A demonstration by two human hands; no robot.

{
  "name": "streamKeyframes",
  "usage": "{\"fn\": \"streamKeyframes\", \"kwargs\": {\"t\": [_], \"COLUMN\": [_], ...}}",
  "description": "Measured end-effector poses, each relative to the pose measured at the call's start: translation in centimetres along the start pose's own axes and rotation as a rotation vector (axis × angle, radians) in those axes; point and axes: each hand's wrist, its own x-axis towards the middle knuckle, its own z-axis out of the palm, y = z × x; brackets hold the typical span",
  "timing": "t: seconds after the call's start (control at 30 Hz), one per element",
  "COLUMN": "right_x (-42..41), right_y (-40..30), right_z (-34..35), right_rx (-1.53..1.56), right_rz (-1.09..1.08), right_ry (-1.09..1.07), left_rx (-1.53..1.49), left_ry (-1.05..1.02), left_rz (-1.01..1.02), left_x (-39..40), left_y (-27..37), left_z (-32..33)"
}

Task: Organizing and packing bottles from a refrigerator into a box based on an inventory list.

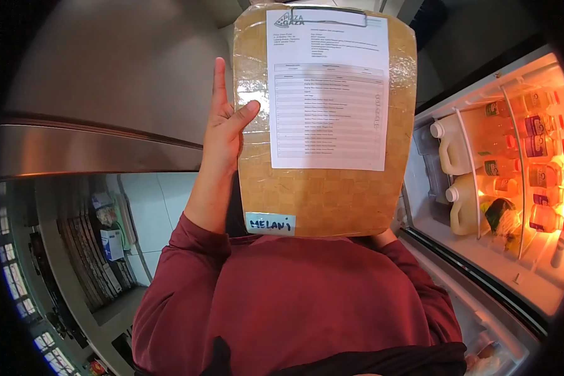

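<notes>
A wood-patterned clipboard (319,202) wrapped in clear plastic stands up before my chest. Under its metal clip (329,16) lies a printed sheet of paper (329,117) with a table on it. A handwritten label is stuck to the board's lower left corner. My left hand (230,113) is at the board's left edge, thumb over the front and index finger pointing up; its other fingers are mostly hidden. My right hand (384,236) is largely hidden behind the lower right part of the board, so its hold cannot be seen.
An open, lit refrigerator (507,277) at the right holds white-capped jugs (465,204), small bottles and jars. A steel-coloured door or panel (98,150) spans the upper left. Shelving (82,301) with stacked items is at the lower left, by white floor tiles (160,202).
</notes>
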Motion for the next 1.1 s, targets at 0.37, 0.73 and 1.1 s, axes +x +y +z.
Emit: {"fn": "streamKeyframes", "kwargs": {"t": [0.37,0.73,1.1], "right_x": [0.7,-2.5,-3.7], "right_y": [-8.8,-11.9,-11.6], "right_z": [-4.5,-3.3,-3.2], "right_rx": [0.545,0.363,0.304], "right_rz": [-0.302,-0.336,-0.322], "right_ry": [-0.117,0.101,0.141], "left_rx": [-0.125,-0.381,-0.290], "left_ry": [-0.052,-0.230,-0.202], "left_rz": [-0.140,-0.541,-0.469], "left_x": [-1.4,-3.4,-4.5], "left_y": [-0.3,-1.0,-0.6], "left_z": [1.8,2.4,3.0]}}
